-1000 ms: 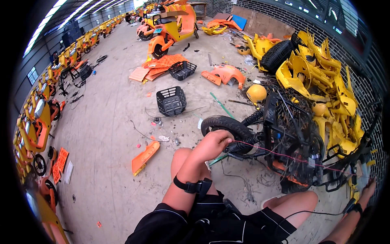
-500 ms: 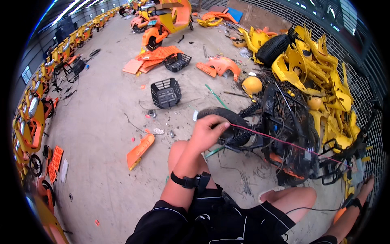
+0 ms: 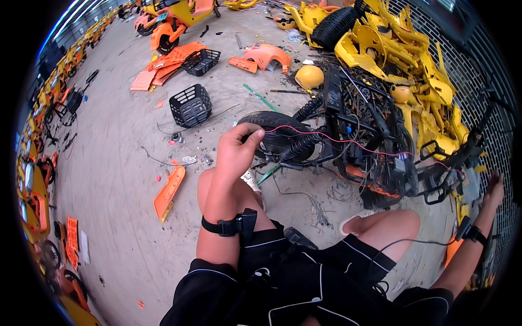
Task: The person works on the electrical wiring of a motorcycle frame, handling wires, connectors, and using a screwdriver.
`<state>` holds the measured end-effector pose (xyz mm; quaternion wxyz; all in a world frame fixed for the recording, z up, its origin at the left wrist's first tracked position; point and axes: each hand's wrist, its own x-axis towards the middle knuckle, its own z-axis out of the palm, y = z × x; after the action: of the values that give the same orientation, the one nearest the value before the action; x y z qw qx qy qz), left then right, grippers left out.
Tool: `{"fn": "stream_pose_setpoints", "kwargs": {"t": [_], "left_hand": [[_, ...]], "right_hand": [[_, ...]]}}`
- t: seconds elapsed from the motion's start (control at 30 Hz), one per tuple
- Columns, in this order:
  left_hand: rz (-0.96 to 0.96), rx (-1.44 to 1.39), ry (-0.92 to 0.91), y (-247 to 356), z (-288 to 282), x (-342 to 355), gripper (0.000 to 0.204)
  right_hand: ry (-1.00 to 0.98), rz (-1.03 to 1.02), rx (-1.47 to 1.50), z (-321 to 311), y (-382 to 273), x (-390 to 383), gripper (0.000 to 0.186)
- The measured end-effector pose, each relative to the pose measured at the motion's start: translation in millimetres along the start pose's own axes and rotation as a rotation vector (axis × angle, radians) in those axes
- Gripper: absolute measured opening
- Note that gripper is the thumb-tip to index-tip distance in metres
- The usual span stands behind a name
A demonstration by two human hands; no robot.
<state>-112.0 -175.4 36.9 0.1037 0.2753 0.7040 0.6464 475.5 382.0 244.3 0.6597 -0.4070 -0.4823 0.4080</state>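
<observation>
My left hand (image 3: 238, 146) is closed on the end of a thin red wire (image 3: 326, 136) and holds it taut in front of me. The wire runs right to the frame of a stripped black scooter (image 3: 370, 141) lying on the concrete, its tyre (image 3: 272, 127) just behind my fingers. My right hand (image 3: 493, 185) is far out at the right edge, against the rear of the scooter near the metal fence; whether it grips anything cannot be made out. Both wrists wear black straps. My bare knees are below the scooter.
A black plastic basket (image 3: 190, 105) stands on the floor to the left, a second one (image 3: 201, 61) behind it. An orange panel (image 3: 169, 190) lies near my left knee. Yellow body panels (image 3: 413, 60) are heaped behind the scooter. Orange scooters line the left side.
My left hand has risen from the tyre and pulled the red wire up and toward me, stretching it. My view has shifted closer to the scooter.
</observation>
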Motion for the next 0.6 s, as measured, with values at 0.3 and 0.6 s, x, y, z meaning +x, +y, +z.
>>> {"fn": "stream_pose_setpoints", "kwargs": {"t": [0.3,0.6], "left_hand": [[0.069,0.33,-0.236,-3,13,-8,0.016],[0.111,0.363,-0.458,-2,53,-10,0.014]], "right_hand": [[-0.477,-0.213,-0.113,169,-30,-228,0.032],[-1.144,0.076,-0.135,250,59,-391,0.024]]}}
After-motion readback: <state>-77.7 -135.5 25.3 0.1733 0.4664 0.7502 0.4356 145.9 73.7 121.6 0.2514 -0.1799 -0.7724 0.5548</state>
